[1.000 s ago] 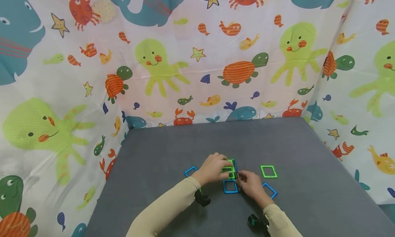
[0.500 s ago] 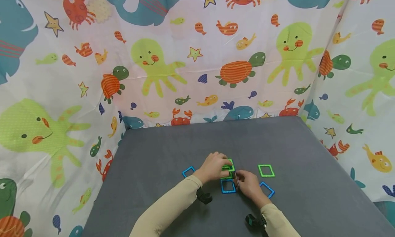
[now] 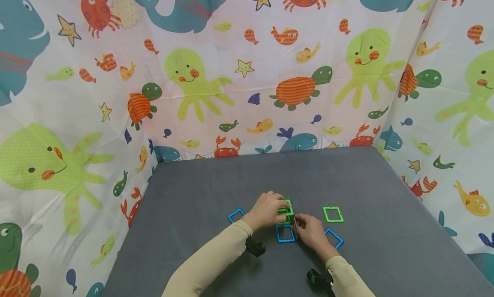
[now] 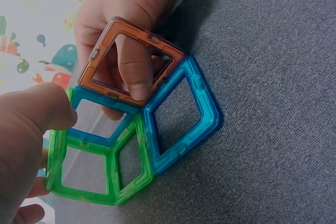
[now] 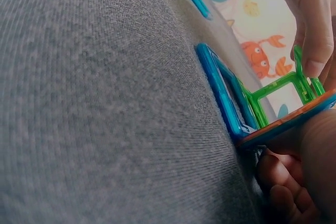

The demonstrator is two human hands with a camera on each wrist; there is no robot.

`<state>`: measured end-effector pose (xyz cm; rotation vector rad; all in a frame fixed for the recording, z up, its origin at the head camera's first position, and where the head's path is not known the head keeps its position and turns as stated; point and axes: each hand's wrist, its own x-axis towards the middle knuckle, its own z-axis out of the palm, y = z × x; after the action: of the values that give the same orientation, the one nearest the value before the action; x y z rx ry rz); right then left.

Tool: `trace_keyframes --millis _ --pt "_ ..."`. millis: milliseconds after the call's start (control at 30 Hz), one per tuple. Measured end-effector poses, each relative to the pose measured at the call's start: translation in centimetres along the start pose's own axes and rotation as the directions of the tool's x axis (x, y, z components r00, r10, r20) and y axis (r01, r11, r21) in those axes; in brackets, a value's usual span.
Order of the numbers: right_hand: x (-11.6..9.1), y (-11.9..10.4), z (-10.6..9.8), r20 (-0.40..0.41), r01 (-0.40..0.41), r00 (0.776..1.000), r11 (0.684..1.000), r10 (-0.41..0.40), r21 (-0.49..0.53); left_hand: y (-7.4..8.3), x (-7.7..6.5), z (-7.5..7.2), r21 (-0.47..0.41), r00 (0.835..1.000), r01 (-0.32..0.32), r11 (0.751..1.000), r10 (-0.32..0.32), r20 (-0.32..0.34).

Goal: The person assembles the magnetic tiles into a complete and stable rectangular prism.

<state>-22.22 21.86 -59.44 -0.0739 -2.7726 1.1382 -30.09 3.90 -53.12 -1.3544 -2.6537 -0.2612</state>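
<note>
Almost nothing shifts in the last second — the left hand [image 3: 266, 209] and right hand [image 3: 312, 230] stay close together over the grey table [image 3: 386, 228], apparently steadying rather than moving pieces. The left grips an upright green tile [image 4: 56, 156]; the right grips an orange tile [image 4: 98, 52], raised at the edge of a flat blue tile [image 4: 203, 92] — both hands are occupied.

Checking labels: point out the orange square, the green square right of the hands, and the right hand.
Orange square [image 4: 96, 53]: left wrist view, frame's left edge.
Green square [image 3: 335, 221]: head view, frame's lower edge.
Right hand [image 3: 313, 231]: head view, back of the hand.
</note>
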Motion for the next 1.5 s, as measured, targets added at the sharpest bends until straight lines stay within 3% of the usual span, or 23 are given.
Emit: trace_keyframes --millis 267,533,767,967,1100,1233,1333,1500 --pt "0.0 -0.1 0.4 -0.011 0.008 1.0 1.0 -0.008 0.002 -0.3 -0.3 0.0 -0.007 1.0 -0.004 1.0 0.004 0.001" --pt "0.0 -0.1 0.3 -0.02 0.012 1.0 1.0 -0.012 -0.006 -1.4 -1.1 -0.7 -0.124 0.999 0.022 0.992 -0.026 -0.029" --pt "-0.2 0.0 0.0 -0.017 0.021 1.0 1.0 -0.021 -0.015 -3.5 -3.4 -1.8 -0.182 0.995 0.1 0.978 -0.103 -0.008" --pt "-0.2 0.2 0.0 -0.019 0.037 0.999 0.999 -0.038 -0.03 -5.5 -6.2 -1.2 -0.174 0.987 0.163 0.971 -0.161 0.026" --pt "-0.1 0.2 0.0 -0.017 0.032 0.999 0.999 -0.033 -0.033 -6.6 -7.9 -0.4 -0.159 0.972 0.234 0.959 -0.227 0.063" --pt "-0.1 0.1 0.1 -0.007 0.026 1.0 0.999 -0.027 -0.028 -7.6 -9.1 0.3 -0.128 0.937 0.343 0.931 -0.329 0.119" --pt "0.0 0.0 0.1 -0.003 0.024 1.0 0.999 -0.024 -0.029 -7.9 -9.4 0.7 -0.107 0.913 0.398 0.911 -0.382 0.142" --pt "-0.1 -0.1 0.2 0.0 0.023 1.0 0.999 -0.023 -0.033 -7.5 -9.3 0.8 -0.09 0.899 0.428 0.899 -0.414 0.142"
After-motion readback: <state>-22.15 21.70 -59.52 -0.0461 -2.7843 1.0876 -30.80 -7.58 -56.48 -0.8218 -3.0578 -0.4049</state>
